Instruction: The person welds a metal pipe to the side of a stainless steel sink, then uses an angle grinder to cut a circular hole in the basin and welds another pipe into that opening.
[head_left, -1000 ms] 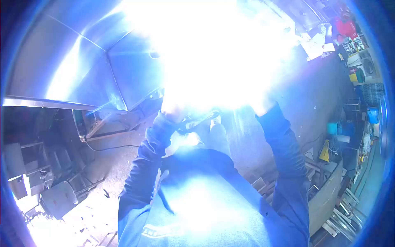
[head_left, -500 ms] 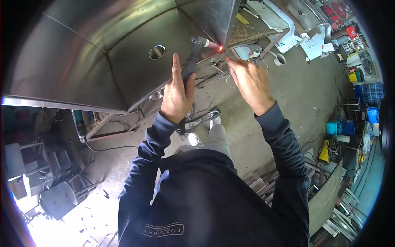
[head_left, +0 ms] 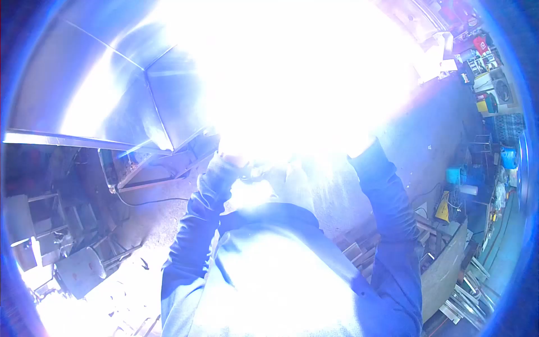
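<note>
Blinding white glare (head_left: 303, 73) over two raised sleeves (head_left: 384, 191) beside steel tank (head_left: 101, 84); cannot tell hands' grip, hidden.

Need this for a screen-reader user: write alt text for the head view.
A blinding white-blue glare fills the upper middle, washing out whatever lies there. The person's left sleeve and right sleeve reach up into it. A sheet-metal box shows at upper left, with a cluttered workshop floor below.
</note>
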`<state>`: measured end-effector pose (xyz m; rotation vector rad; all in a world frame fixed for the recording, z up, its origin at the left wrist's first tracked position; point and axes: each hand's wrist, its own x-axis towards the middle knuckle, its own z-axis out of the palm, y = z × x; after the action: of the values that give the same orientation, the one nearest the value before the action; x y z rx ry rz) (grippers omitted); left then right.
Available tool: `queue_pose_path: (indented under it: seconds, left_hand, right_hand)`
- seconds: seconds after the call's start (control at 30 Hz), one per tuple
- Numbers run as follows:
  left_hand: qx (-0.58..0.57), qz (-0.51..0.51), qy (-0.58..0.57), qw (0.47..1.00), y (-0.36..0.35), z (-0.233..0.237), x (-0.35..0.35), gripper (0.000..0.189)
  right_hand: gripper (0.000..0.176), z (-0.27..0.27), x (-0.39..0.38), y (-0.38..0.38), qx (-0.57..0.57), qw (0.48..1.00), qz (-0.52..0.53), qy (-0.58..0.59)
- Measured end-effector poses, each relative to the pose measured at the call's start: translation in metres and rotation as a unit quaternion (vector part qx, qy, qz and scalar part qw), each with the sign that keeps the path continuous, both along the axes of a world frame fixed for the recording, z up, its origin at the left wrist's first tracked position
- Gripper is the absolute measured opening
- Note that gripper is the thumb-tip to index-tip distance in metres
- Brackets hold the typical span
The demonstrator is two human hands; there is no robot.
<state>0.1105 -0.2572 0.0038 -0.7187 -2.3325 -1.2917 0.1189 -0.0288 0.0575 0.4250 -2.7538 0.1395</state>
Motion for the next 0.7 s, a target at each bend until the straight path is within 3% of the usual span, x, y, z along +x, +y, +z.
queue_pose_path:
  seconds: [0.03, 0.07, 0.17, 0.33, 0.4, 0.7]
  left_hand:
    - [0.020, 0.028, -0.126, 0.991, 0.005, 0.012, 0.006, 0.067]
    - [0.008, 0.038, 0.008, 0.999, 0.006, 0.008, 0.000, 0.069]
    - [0.011, 0.047, -0.057, 0.997, 0.004, 0.005, 0.005, 0.070]
    - [0.001, 0.048, 0.001, 0.999, 0.004, 0.002, 0.001, 0.069]
    - [0.008, 0.041, -0.075, 0.996, 0.003, 0.003, 0.003, 0.068]
    - [0.017, 0.035, -0.060, 0.997, 0.005, 0.004, 0.003, 0.068]
  right_hand:
    - [0.022, 0.000, 0.000, 0.000, 0.018, 1.000, -0.009, -0.014]
    - [0.021, -0.001, 0.000, 0.000, -0.006, 1.000, 0.003, 0.013]
    - [0.020, 0.001, 0.002, 0.000, -0.029, 0.999, 0.011, 0.034]
    - [0.020, 0.003, 0.002, -0.001, -0.043, 0.999, 0.007, 0.016]
    - [0.020, 0.002, 0.001, 0.000, -0.044, 0.999, 0.016, 0.027]
    - [0.020, 0.003, 0.000, 0.005, -0.033, 0.999, 0.014, 0.017]
